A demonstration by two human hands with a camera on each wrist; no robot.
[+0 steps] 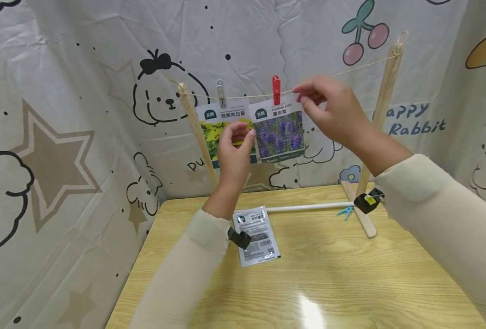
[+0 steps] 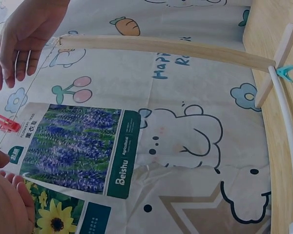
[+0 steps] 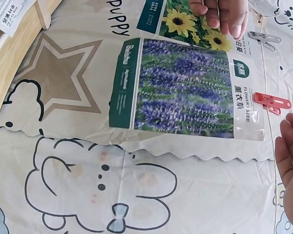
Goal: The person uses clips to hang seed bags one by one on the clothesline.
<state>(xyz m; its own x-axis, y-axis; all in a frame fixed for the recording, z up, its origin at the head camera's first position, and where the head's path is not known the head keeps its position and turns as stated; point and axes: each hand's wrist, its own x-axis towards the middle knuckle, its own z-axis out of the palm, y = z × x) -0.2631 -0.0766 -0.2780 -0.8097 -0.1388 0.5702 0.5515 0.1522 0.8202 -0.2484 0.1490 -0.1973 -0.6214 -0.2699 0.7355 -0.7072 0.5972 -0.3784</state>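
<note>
A lavender seed packet [image 1: 279,136] hangs from a string, held by a red clothespin [image 1: 276,89]. Left of it, a yellow sunflower seed packet [image 2: 56,209] hangs under a grey clothespin [image 1: 220,93], the two packets' edges overlapping. My left hand [image 1: 235,153] is in front of the sunflower packet with loosely bent fingers and nothing gripped, hiding part of it. Just right of the red clothespin, my right hand [image 1: 333,107] hovers at the string, thumb and fingers apart and holding nothing; the right wrist view shows its fingers [image 3: 289,146] beside the clothespin.
The string runs between two upright wooden sticks [image 1: 387,91]. A white rod [image 1: 309,207] lies low across the table [image 1: 350,274], with a blue clothespin [image 1: 345,212] by the right foot. Another seed packet [image 1: 263,249] lies back side up on the table. A printed cloth hangs behind.
</note>
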